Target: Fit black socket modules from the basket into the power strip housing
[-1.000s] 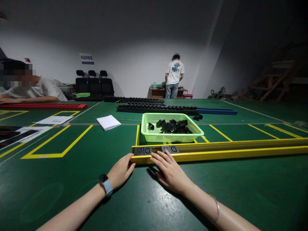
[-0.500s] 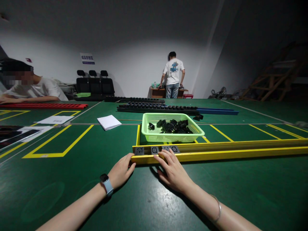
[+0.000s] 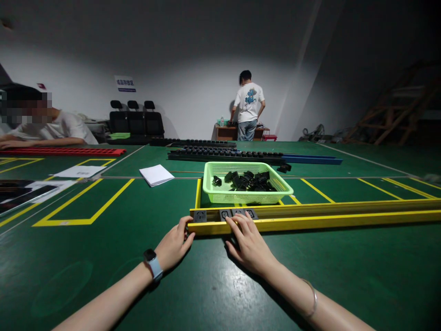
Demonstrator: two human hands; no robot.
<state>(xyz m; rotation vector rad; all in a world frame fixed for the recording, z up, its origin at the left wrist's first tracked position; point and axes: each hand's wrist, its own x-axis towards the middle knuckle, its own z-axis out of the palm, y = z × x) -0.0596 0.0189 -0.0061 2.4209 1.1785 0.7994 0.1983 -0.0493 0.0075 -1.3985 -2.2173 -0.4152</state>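
A long yellow rail (image 3: pixel 310 221) lies across the green table, with several grey socket modules (image 3: pixel 237 213) set in its left end. My left hand (image 3: pixel 174 246) rests against the rail's left end, fingers curled loosely on its edge. My right hand (image 3: pixel 248 241) lies open with fingers stretched onto the rail, fingertips touching the modules. One module (image 3: pixel 199 216) sits apart at the far left. Behind the rail stands a green basket (image 3: pixel 215 195) holding several black socket parts (image 3: pixel 246 180).
Black and blue strips (image 3: pixel 241 155) lie further back, a white paper pad (image 3: pixel 155 174) to the left. A seated person (image 3: pixel 51 128) leans over a red strip (image 3: pixel 65 151) at far left. Another person (image 3: pixel 248 108) stands at a desk by the back wall.
The second socket module has slid right along the rail, away from the leftmost one and up against the other two. My right hand moved right with it. The standing person shifted.
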